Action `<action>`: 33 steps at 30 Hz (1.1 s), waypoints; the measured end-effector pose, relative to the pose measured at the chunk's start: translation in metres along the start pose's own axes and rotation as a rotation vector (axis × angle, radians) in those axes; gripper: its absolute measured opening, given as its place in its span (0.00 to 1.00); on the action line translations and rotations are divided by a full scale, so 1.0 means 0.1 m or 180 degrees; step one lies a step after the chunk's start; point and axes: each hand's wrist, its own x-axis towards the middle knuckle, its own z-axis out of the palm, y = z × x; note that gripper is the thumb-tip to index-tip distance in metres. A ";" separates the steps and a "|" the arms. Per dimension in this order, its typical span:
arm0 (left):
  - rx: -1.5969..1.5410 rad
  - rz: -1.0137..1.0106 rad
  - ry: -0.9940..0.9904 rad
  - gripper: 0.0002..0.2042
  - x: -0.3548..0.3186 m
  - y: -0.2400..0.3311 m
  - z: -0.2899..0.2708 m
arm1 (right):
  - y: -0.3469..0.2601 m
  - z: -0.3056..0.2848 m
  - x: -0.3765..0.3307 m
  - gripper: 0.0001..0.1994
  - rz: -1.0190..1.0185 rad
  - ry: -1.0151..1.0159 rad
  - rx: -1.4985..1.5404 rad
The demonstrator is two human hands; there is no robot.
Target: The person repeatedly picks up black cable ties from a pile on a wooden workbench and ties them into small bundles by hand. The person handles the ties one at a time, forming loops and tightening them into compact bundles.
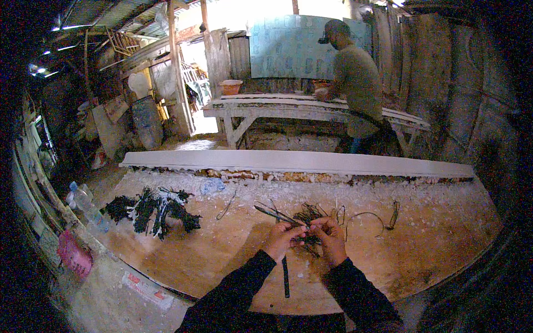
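Fingers (297, 228) closed and pinching on both hands, right in front of the middle of the long white moulding (300, 162). Biggest of all, the wooden counter (400, 258) stretches out on the near side of that moulding, white crumbs scattered over it. Over behind the moulding runs a pale counter (288, 103), a blue-green panel (294, 50) beyond it, and 1 co-worker (358, 83) leaning in, right of the moulding's middle. Down a size: a heap of black and white strands (145, 213) before the moulding's left part, with a pink basket (74, 255) and a clear bottle (83, 200) farther left and nearer. And here's the dark tangle (308, 213), in front of the moulding's middle! The left hand (283, 240) grips a dark strip (272, 212) jutting up toward the moulding; the right hand (332, 240) pinches at the tangle, the exact strand too small to tell. Smaller yet, 1 thin loop (395, 213) before the moulding's right part, and a blue scrap (212, 185) just in front of it, left of middle.
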 end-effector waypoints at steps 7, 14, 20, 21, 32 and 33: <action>-0.0258 0.0035 0.0154 0.07 0.03 -0.01 -0.08 | -0.07 0.15 -0.04 0.06 -0.0511 -0.0012 -0.0805; -0.0098 0.0157 0.0164 0.06 -0.01 0.05 0.02 | -0.18 0.16 -0.10 0.04 -0.0052 -0.0085 -0.0007; 0.0113 0.0474 0.0131 0.06 0.00 0.01 0.02 | -0.11 0.14 -0.06 0.04 0.0246 -0.0318 0.0336; 0.0179 0.0524 0.0097 0.06 0.01 -0.02 0.00 | -0.08 0.12 -0.03 0.04 0.0351 -0.0357 0.0290; 0.0326 0.0609 0.0104 0.09 0.08 -0.10 -0.04 | 0.00 0.04 0.02 0.04 0.0878 -0.0210 0.0895; 0.0289 0.0613 0.0085 0.09 0.07 -0.09 -0.04 | -0.01 0.05 0.01 0.04 0.0899 -0.0215 0.0937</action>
